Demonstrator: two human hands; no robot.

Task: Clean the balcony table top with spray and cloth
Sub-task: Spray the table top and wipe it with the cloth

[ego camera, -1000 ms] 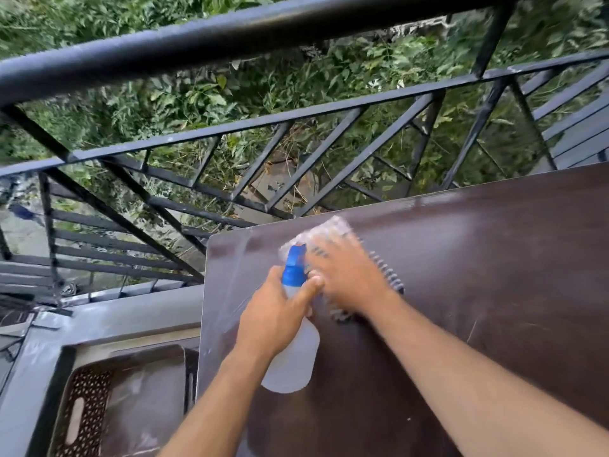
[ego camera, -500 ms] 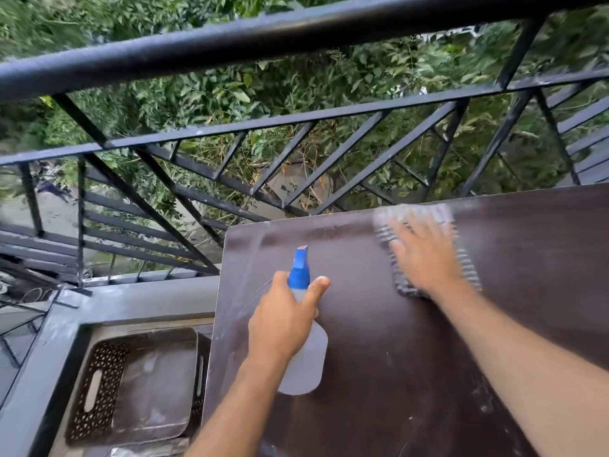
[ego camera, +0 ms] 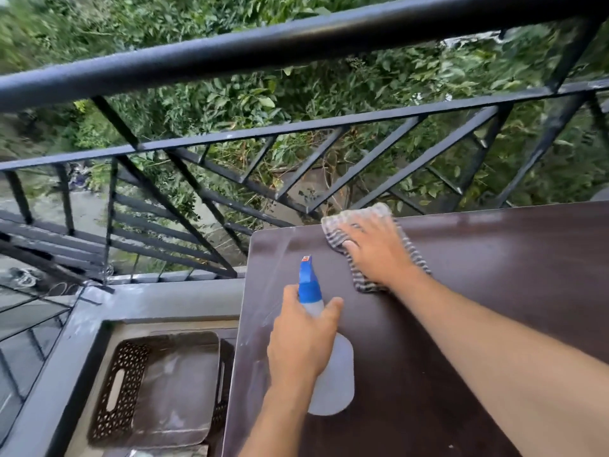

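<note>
We press our right hand (ego camera: 374, 250), fingers spread flat, on the cloth (ego camera: 359, 285) at the desk (ego camera: 494, 291) far edge; our left hand (ego camera: 301, 344) grips the spray bottle (ego camera: 333, 380) (ready to respray).

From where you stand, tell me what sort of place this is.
Most likely an upstairs balcony. A black metal railing with slanted bars fences the edge, leafy green bushes lie beyond and below it, and a dark brown glossy table top stands against the rail, beside a grey concrete ledge.
</note>
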